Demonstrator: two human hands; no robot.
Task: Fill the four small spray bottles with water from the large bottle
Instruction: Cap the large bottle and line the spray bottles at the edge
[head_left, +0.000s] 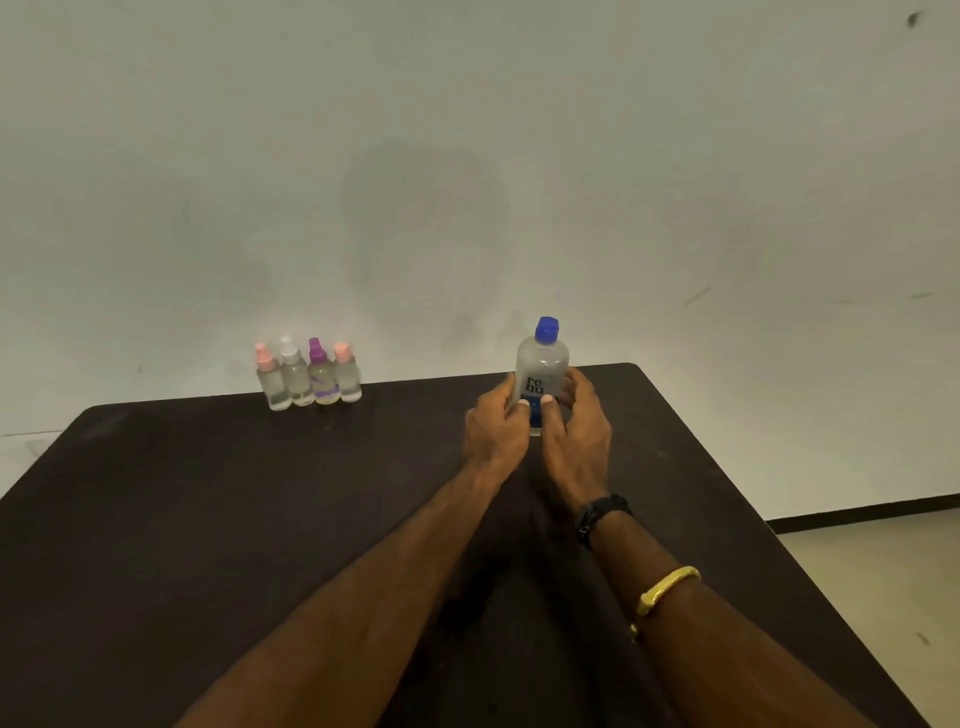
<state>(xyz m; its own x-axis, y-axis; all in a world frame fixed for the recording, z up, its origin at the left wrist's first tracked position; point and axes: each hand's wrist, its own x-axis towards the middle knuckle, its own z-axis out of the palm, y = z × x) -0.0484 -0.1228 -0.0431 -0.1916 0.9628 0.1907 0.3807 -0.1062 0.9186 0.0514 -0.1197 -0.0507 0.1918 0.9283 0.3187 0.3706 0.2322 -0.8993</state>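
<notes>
Head view: left grip (496, 426) and right grip (579, 421) clasp the bottle (543, 364) (cap (547, 330) on); better hold its base firm, then unscrew.

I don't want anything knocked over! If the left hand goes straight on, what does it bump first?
The large clear plastic bottle with a blue cap, which the left hand grips now. The four small clear spray bottles stand off to the left, seemingly out of its line.
</notes>
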